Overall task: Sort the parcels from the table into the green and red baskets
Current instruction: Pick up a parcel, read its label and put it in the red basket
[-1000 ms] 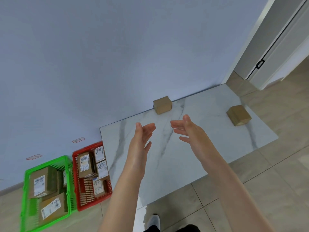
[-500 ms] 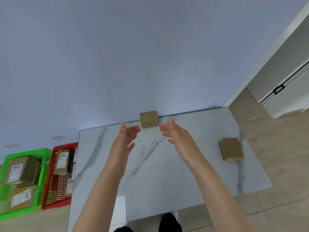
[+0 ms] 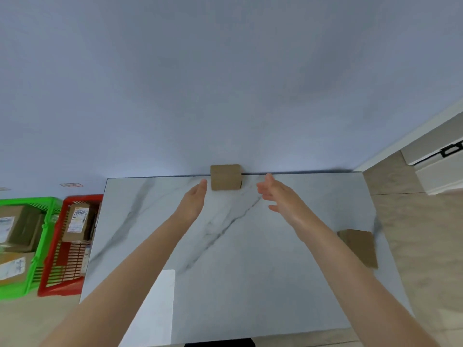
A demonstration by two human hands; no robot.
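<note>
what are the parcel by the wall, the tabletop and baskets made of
Parcel by the wall: seemingly matte brown cardboard, dull plain faces. Tabletop: smooth white slab with grey veins, marble or an imitation. Green basket and red basket: bright slatted walls, likely moulded plastic.

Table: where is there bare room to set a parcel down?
The table is bare from its left edge to the left hand and across its near middle. Crowded: the far edge, where that hand and the right hand flank the far parcel, and around the right parcel.

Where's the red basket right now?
In the head view, the red basket sits on the floor at the left, between the green basket and the table.
</note>
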